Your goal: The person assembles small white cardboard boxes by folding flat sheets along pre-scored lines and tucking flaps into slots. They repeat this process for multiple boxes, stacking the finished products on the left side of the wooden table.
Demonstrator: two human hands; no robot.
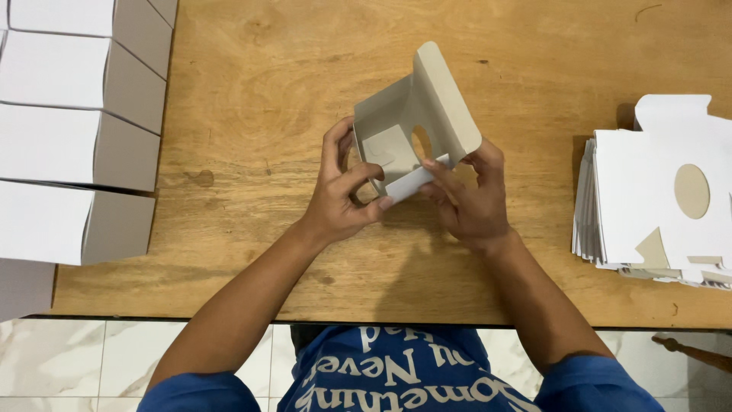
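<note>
Head view: looked straight down on a wooden worktop (252, 91); person's blue sleeves at the near edge.
Box in hand: a half-folded grey-and-white cardboard box (412, 126) was held just above the middle of the worktop, open side turned up toward the camera, probably so the inside flaps could be seen while being worked.
Left hand: the left hand (343, 194) was closed on the box's near-left corner, thumb across a white flap, fingers curled behind the wall; the grip seemed to brace the box.
Right hand: the right hand (469, 202) was closed on the near-right side, fingertips pinching the same white flap at its end, apparently to press it inward.
Lid flap: one long flap with rounded corners stood up and away toward the far edge, clear of both hands; an oval cut-out showed in the wall below it.
Flat stock: a stack of unfolded box blanks (656, 198) lay at the right edge, just beside the right hand's reach, likely kept there for easy picking.
Made-up boxes: a row of closed white boxes (76, 114) ran along the left edge from the far corner to the near one, touching side by side, well apart from the blanks, seemingly to keep the two lots separate.
Floor: pale marble tiles showed past the near edge.
</note>
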